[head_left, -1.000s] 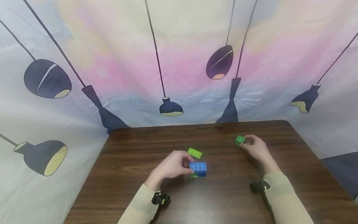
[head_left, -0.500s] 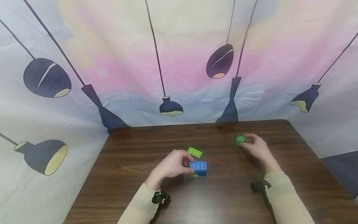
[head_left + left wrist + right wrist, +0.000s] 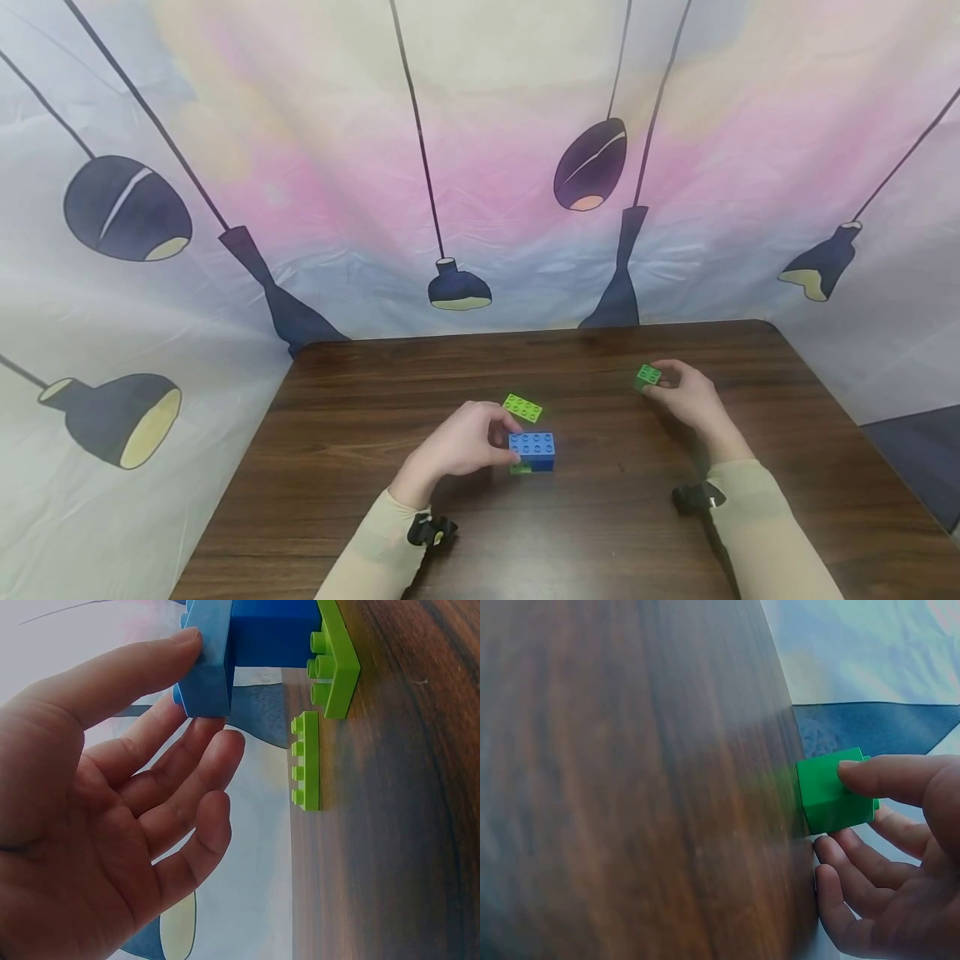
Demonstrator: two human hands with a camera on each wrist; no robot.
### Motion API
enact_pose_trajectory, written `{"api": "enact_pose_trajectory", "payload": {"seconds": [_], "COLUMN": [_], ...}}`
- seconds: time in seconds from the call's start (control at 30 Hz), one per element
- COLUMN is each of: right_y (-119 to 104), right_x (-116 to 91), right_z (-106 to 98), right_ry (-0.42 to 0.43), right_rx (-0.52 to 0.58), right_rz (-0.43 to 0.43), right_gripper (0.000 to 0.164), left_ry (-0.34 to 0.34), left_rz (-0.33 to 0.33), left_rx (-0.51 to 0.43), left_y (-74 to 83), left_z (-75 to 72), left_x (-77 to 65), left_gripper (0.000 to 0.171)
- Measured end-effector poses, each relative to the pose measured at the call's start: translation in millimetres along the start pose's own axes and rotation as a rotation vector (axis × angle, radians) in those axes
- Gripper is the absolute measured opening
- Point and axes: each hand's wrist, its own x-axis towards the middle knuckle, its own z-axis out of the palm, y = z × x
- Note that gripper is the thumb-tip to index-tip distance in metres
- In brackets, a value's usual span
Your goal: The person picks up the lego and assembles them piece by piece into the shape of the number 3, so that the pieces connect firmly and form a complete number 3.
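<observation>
My left hand [image 3: 468, 440] pinches a light blue toy building brick [image 3: 532, 444] between thumb and fingers at its left end. That brick tops a stack, over a darker blue brick [image 3: 274, 634] set on a lime green plate [image 3: 341, 664]. Just behind the stack a second lime green plate [image 3: 522, 407] lies studs up on the table. Far to the right, my right hand [image 3: 688, 400] pinches a small square green brick [image 3: 648, 376], studs up. Its thumb presses one side in the right wrist view, and the brick's base is at or very near the tabletop.
The dark wood-grain table [image 3: 360, 467] has rounded far corners. Behind it hangs a cloth backdrop [image 3: 337, 167] printed with lamps. A black strap device [image 3: 432, 531] sits on the left wrist, and another black device [image 3: 697, 498] on the right.
The green brick in my right hand has turned slightly and shifted a little to the right. My left hand and the blue stack stay where they were.
</observation>
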Motion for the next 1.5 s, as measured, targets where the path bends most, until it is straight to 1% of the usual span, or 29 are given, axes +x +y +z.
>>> {"api": "enact_pose_trajectory", "payload": {"seconds": [0.5,0.8,1.0,1.27,1.4,1.5], "right_y": [0,-6,-11,-24,-33,-41], "right_x": [1,-1,-2,-4,-9,-12], "right_z": [0,0,3,7,9,12], "right_ry": [-0.016,-0.05,-0.058,-0.063,-0.076,-0.082], "right_rx": [-0.021,0.032,0.06,0.091,0.08,0.066], "right_rz": [0.001,-0.011,-0.042,-0.101,-0.135,-0.175], "right_gripper": [0.06,0.058,0.056,0.055,0.053,0.051], "left_ry": [-0.005,-0.008,-0.008,-0.008,-0.007,-0.007], "left_rz": [0.012,0.007,0.005,-0.007,-0.005,-0.003], "left_rx": [-0.009,-0.014,-0.013,-0.016,-0.014,-0.013], "left_y": [0.3,1.0,1.4,1.1,0.4,0.6], "left_z": [-0.4,-0.8,-0.5,-0.7,-0.5,-0.5], "left_x": [0.6,0.4,0.5,0.4,0.4,0.5], "left_gripper": [0.028,0.028,0.028,0.028,0.028,0.028]}}
